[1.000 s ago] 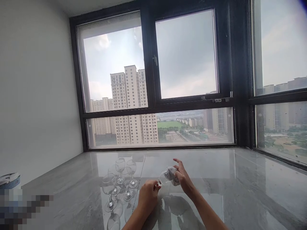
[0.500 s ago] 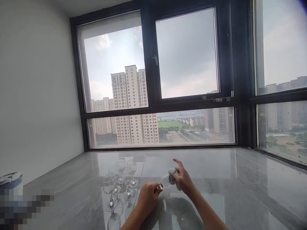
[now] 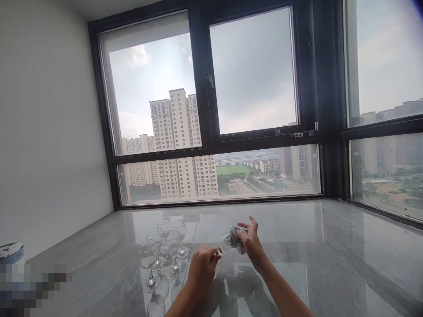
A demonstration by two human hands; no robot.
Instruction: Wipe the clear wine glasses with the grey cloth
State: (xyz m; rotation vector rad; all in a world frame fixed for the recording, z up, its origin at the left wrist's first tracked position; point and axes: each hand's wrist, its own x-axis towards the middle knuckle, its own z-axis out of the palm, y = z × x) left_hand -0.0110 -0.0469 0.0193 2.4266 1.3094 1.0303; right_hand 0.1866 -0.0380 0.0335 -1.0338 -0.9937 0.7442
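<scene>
Between my hands a clear stemmed glass (image 3: 224, 243) is held tilted on its side, its bowl toward the right. My left hand (image 3: 204, 263) is closed, pinching the glass by its stem end. With thumb and some fingers, my right hand (image 3: 251, 243) grips a pale grey-white cloth (image 3: 235, 237) bunched at the mouth of the bowl; one or two fingers stick out. Part of the cloth shows through the glass. Left of my hands, several more stemmed glasses (image 3: 150, 259) stand upright in a cluster on the glossy grey surface (image 3: 330, 259).
A dark-framed window (image 3: 218, 152) rises behind the surface, and a pale wall (image 3: 56, 132) borders it on the left. At the far left edge is a white and blue container (image 3: 12, 254), partly cut off and blurred by pixelation.
My right hand has turned slightly and its fingers have shifted on the cloth at the bowl. My left hand keeps its pinch on the glass. The whole view has moved a little.
</scene>
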